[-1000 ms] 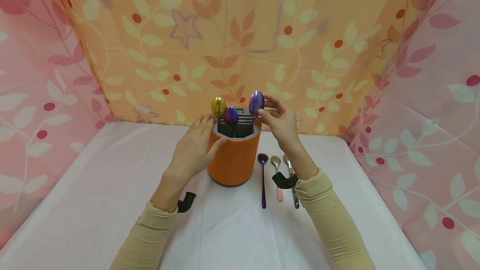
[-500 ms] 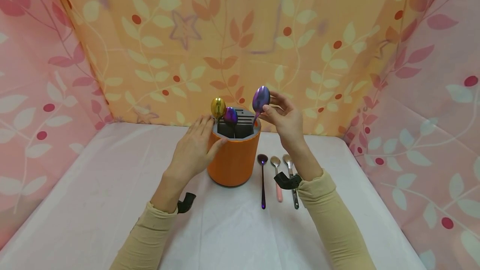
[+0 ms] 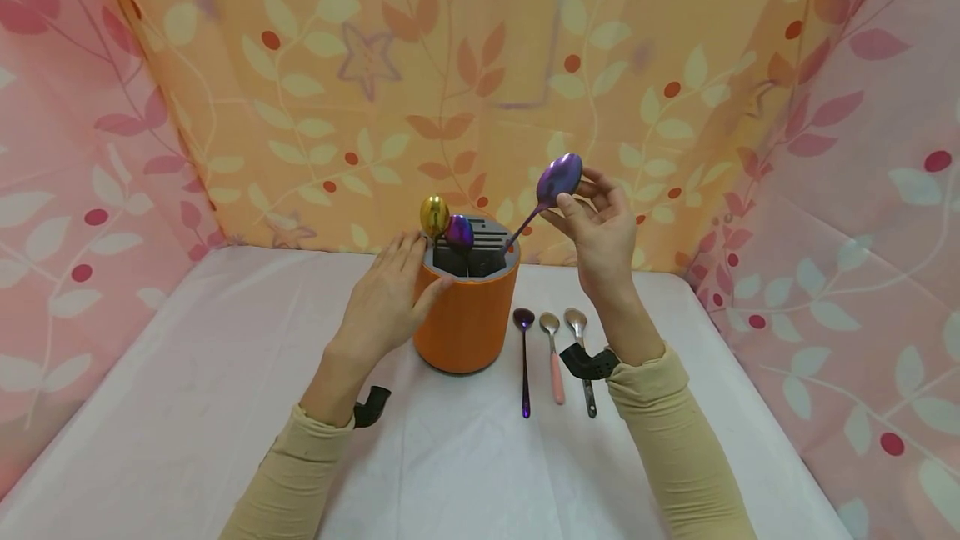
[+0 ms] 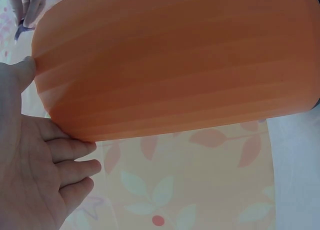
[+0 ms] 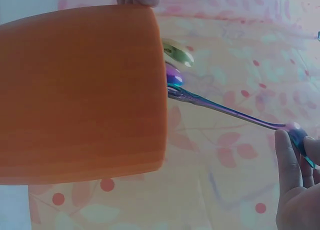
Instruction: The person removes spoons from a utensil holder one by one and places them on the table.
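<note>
One large purple spoon (image 3: 559, 180) is being pinched at its bowl by the right hand (image 3: 606, 240), its handle reaching into the orange holder (image 3: 467, 323). The left hand (image 3: 384, 294) is touching the holder's side with straight fingers. Nearby, a gold spoon (image 3: 434, 215) and a smaller purple spoon (image 3: 460, 231) are standing inside. Three spoons (image 3: 557, 377) are lying on the white cloth (image 3: 225, 407); a black wrist mount (image 3: 588, 363) is partly covering the rightmost one.

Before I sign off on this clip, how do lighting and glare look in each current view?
Head view: fairly even light, with bright glints on the gold spoon and the held purple spoon; left wrist view: the orange holder fills much of the frame, dull and shaded; right wrist view: the patterned backdrop looks washed out, palest toward the upper right corner.
</note>
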The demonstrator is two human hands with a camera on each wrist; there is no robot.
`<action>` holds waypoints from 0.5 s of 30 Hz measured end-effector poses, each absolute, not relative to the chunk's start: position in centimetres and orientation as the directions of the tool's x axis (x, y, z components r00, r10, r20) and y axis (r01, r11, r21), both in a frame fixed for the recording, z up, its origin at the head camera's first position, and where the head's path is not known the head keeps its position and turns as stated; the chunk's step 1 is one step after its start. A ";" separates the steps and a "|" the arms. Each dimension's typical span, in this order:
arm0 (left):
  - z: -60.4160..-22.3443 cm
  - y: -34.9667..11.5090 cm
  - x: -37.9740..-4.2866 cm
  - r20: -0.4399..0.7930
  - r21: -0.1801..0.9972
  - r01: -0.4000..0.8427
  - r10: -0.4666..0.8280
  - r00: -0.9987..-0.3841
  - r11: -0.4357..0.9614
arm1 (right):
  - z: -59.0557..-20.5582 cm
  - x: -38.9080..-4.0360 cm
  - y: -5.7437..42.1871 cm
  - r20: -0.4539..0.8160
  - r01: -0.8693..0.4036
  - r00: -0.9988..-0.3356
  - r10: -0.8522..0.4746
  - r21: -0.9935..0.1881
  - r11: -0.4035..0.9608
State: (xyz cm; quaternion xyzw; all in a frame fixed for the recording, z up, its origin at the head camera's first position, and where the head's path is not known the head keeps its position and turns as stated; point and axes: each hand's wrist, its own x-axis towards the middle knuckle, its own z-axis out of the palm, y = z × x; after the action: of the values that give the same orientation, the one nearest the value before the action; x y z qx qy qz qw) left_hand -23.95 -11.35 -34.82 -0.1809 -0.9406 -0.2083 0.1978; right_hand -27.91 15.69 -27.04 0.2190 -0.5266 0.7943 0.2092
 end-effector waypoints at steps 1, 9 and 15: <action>-34.8 -11.4 -23.9 0.447 0.320 0.422 0.257 -0.857 0.848 | -26.9 -27.9 15.8 0.571 -0.569 -0.813 0.114 -0.737 -0.365; -34.7 -11.3 -23.9 0.447 0.322 0.424 0.259 -0.856 0.846 | -26.2 -27.3 17.0 0.576 -0.602 -0.789 0.216 -0.653 -0.460; -34.7 -11.3 -23.9 0.447 0.321 0.425 0.260 -0.856 0.846 | -25.8 -27.0 18.2 0.561 -0.616 -0.782 0.271 -0.631 -0.471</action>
State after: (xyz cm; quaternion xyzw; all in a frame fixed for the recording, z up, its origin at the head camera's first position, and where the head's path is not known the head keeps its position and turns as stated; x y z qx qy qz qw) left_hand -23.95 -11.27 -34.74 -0.1819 -0.9403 -0.2090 0.1975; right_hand -26.96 18.21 -25.82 0.1961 -0.4404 0.8349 0.2655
